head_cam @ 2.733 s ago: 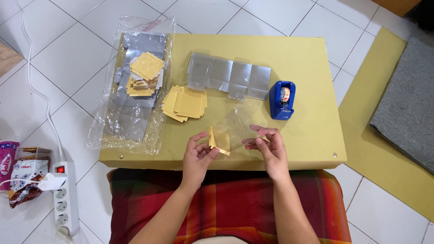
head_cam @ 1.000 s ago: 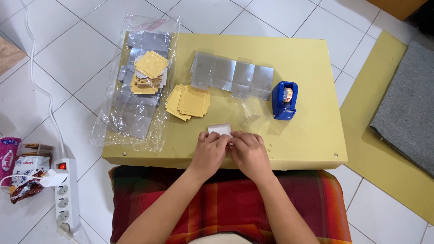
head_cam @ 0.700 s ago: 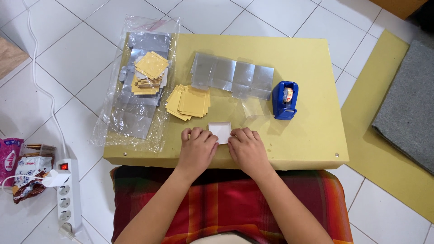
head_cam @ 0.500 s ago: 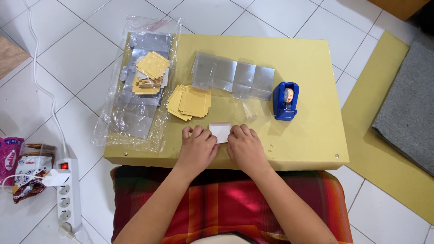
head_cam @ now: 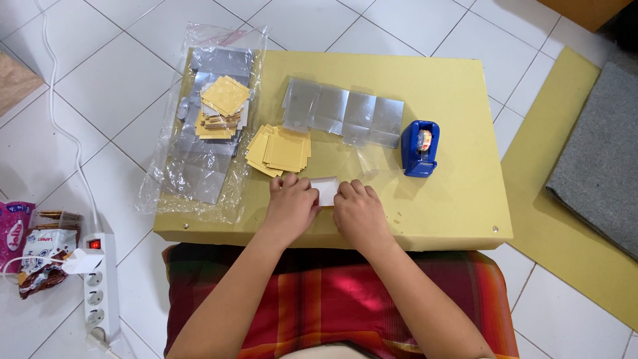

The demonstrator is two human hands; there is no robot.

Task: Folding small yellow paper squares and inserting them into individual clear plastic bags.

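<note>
Pale, flat and small, a whitish packet [head_cam: 324,191] lies on the yellow counter [head_cam: 458,199] directly between the two hands, close to the near edge. Left hand [head_cam: 291,206] presses on the packet's left end with fingers curled down, knuckles up; right hand [head_cam: 355,213] does the same on the right end. Neither hand looks clenched around anything: both sit half-curled, fingertips pushing the piece flat against the surface, apparently to crease or smooth it; the fingertips themselves are hidden under the knuckles, so the exact pinch cannot be told. Just beyond the left hand sits a loose stack of yellow square cards [head_cam: 279,150], within easy reach, probably kept there as the working supply. Farther beyond and to the left, a second pile of yellow squares [head_cam: 222,106] rests on silver foil sheets inside a clear plastic bag [head_cam: 179,166] that hangs over the counter's left edge. Straight ahead of both hands, a row of silver foil pouches [head_cam: 345,113] lies laid out flat, side by side. Beyond and to the right of the right hand stands a blue tape dispenser [head_cam: 420,147], with a clear crinkled sleeve [head_cam: 372,159] just beside it. Off to the left on the tiled floor: a white power strip [head_cam: 100,286] and snack wrappers [head_cam: 36,246].
</note>
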